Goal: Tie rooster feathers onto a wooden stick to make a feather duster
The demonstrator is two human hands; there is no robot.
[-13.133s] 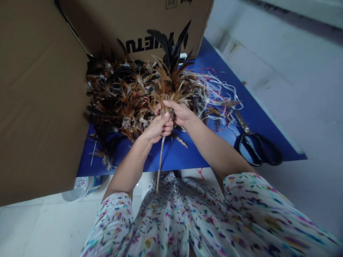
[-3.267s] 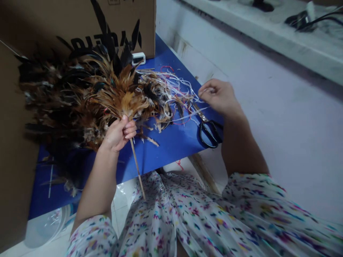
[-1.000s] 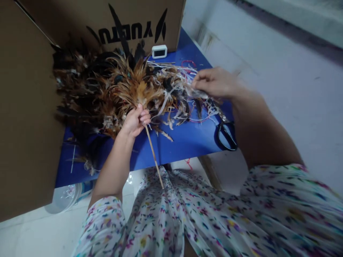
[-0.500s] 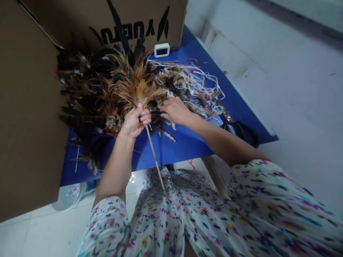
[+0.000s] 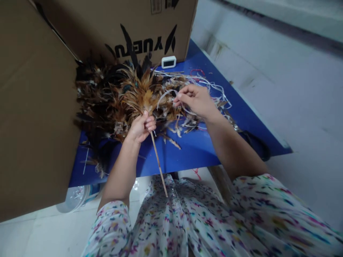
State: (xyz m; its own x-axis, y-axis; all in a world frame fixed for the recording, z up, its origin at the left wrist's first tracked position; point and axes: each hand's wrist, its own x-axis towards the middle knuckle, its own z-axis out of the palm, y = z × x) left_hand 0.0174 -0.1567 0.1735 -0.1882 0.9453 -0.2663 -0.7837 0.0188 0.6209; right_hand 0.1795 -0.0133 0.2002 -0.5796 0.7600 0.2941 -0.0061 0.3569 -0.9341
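The right hand (image 5: 197,101) has drawn away from the left hand (image 5: 140,128), pinching a ribbon (image 5: 166,92), seemingly still unfastened; the left grips a stick (image 5: 159,164), feathers (image 5: 143,93) apparently gathered on.

Feather pile (image 5: 102,89): lay on the worktop (image 5: 193,151), before the carton (image 5: 128,14).
Strips (image 5: 213,85): lay right of the pile.
Display unit (image 5: 168,62): stood between strips and carton.
Scissors (image 5: 257,142): lay farther right.
Bucket (image 5: 73,201): stood below worktop level, left.

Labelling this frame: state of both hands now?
Left hand: closed around a thin light-brown wooden stick, just below brown feathers.
Right hand: closed, pinching a thin curved whitish plastic-looking strip.
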